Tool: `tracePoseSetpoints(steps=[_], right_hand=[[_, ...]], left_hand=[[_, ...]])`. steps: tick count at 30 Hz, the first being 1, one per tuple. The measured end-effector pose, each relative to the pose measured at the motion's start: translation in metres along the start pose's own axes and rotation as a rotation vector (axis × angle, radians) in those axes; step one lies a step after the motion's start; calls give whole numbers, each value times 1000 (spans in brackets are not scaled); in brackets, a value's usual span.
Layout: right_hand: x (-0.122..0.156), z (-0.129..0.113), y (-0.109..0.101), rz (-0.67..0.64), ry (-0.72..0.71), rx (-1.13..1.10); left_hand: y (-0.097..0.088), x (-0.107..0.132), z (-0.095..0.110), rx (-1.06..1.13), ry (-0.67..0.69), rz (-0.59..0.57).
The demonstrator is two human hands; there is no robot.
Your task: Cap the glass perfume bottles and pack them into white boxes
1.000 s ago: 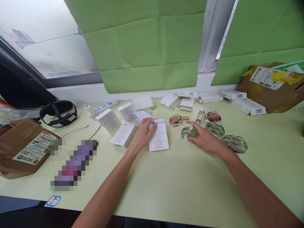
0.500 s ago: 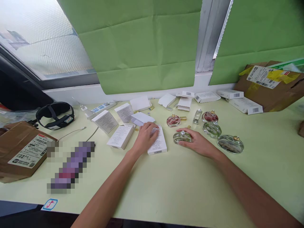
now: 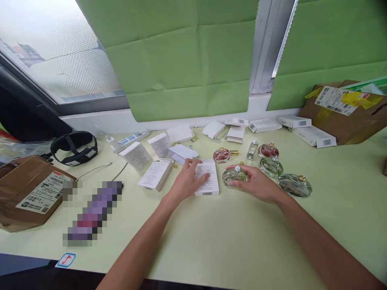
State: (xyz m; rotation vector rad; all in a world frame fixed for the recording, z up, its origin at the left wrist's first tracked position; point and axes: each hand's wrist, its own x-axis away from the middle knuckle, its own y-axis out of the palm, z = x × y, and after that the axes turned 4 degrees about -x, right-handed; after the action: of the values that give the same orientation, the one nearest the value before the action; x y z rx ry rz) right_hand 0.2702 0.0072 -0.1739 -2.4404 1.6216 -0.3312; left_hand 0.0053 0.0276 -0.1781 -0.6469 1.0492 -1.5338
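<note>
My left hand (image 3: 186,179) lies over the left edge of a flat white carton (image 3: 211,181) with printed text and a barcode. Its fingers are spread, with the thumb reaching across the carton's top. A round glass perfume bottle (image 3: 232,177), green inside with a clear faceted knob, is gripped by my right hand (image 3: 256,183) from its right side. Close behind that hand sit another green bottle (image 3: 271,166) and a larger oval bottle (image 3: 294,186) with a gold neck. A red-patterned bottle (image 3: 221,155) stands farther back beside a gold tube (image 3: 234,153).
White boxes (image 3: 155,174) stand and lie to the left and along the wall. A small clear bottle (image 3: 252,150) and another red bottle (image 3: 268,150) are behind. Cardboard boxes (image 3: 39,193) flank the table, with a headset (image 3: 75,153) and a power strip (image 3: 134,139) at left.
The white carton has slid a little to the right, nearer the green bottle, with my left hand on it. My right hand keeps its hold on the bottle.
</note>
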Motion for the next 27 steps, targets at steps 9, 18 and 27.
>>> tracePoseSetpoints(steps=[9, 18, 27], right_hand=[[8, -1, 27, -392, 21, -228], [9, -1, 67, -331, -151, -110], [3, 6, 71, -216, -156, -55]], left_hand=[[-1, -36, 7, -352, 71, 105], [-43, -104, -44, -487, 7, -203], [-44, -124, -43, -551, -10, -234]])
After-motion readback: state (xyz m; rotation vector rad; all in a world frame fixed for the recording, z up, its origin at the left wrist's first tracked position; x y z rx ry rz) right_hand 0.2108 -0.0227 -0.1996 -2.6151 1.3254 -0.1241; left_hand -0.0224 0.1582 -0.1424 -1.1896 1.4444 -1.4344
